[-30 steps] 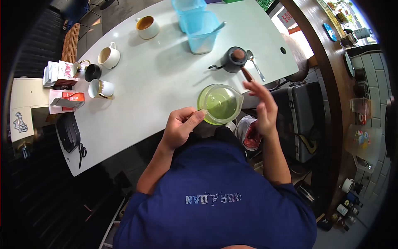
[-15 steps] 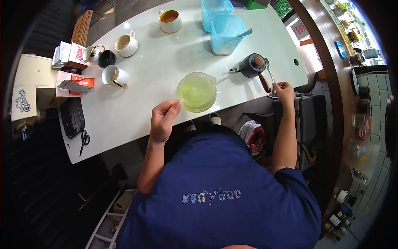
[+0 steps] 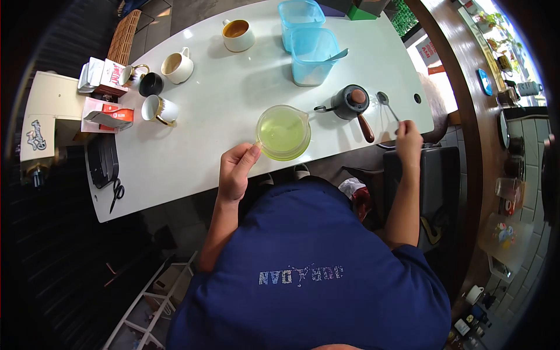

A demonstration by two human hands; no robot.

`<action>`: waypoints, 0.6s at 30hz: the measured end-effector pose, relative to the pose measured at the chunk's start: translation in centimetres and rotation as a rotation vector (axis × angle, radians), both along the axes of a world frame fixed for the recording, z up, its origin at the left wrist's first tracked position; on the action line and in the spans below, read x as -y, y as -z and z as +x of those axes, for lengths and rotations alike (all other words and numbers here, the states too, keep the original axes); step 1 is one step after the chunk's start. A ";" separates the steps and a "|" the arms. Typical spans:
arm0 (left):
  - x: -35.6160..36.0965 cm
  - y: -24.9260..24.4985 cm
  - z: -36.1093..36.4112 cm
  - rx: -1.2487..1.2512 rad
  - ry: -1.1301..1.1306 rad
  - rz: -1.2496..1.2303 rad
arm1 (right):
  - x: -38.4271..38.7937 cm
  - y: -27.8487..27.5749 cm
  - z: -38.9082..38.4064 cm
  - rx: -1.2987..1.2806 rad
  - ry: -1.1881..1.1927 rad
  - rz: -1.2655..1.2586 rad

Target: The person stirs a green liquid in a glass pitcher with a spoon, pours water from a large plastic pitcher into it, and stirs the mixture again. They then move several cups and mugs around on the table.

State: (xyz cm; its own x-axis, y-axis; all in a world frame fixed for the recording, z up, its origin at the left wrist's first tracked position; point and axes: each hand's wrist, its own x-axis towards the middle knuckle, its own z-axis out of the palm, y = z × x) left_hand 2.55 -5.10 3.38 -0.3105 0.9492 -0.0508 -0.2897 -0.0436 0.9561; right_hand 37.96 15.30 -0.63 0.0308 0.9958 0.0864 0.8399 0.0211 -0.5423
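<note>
My left hand (image 3: 238, 169) grips the handle of a clear glass pitcher (image 3: 283, 133) holding yellow-green liquid, close to the table's front edge. On the right, my right hand (image 3: 409, 142) has its fingers closed on the end of a long-handled spoon (image 3: 391, 105), whose bowl points away from me over the table. Just left of the spoon stands a dark lidded pot (image 3: 347, 104) with a brown knob and a wooden side handle. Neither hand touches that pot.
Two blue plastic containers (image 3: 315, 64) stand at the back, the nearer one with a utensil in it. Several cups, among them a cream mug (image 3: 178, 66), line the left side of the white table (image 3: 216, 134). Scissors (image 3: 117, 193) lie at the left front corner.
The spoon has moved right, away from the pot, with my right hand. The pitcher in my left hand sits slightly further right in view, which has itself shifted a little.
</note>
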 end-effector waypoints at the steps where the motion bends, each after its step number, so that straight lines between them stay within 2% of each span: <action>1: 0.0 -0.2 0.0 -0.013 0.007 0.005 | 0.3 -2.1 -0.4 -0.050 0.053 0.040; 5: -0.1 -0.4 -0.1 -0.067 0.006 -0.001 | 0.7 -6.1 -0.9 -0.619 0.090 0.521; 6: -0.1 -0.5 0.0 -0.090 -0.002 -0.008 | 1.3 -7.8 -1.7 -0.621 0.085 0.518; 8: -0.2 -0.7 0.0 -0.114 -0.012 -0.015 | 3.0 -10.7 -4.1 -0.864 0.115 0.705; 9: -0.2 -0.8 0.1 -0.111 -0.016 -0.017 | 3.7 -11.5 -5.3 -0.865 0.113 0.704; 11: -0.3 -0.9 0.0 -0.108 -0.022 -0.019 | 5.5 -12.4 -7.8 -1.060 -0.159 0.694; 18: 0.1 -1.3 -0.3 -0.114 -0.020 -0.049 | 9.0 -12.4 -14.7 -0.781 -0.613 0.448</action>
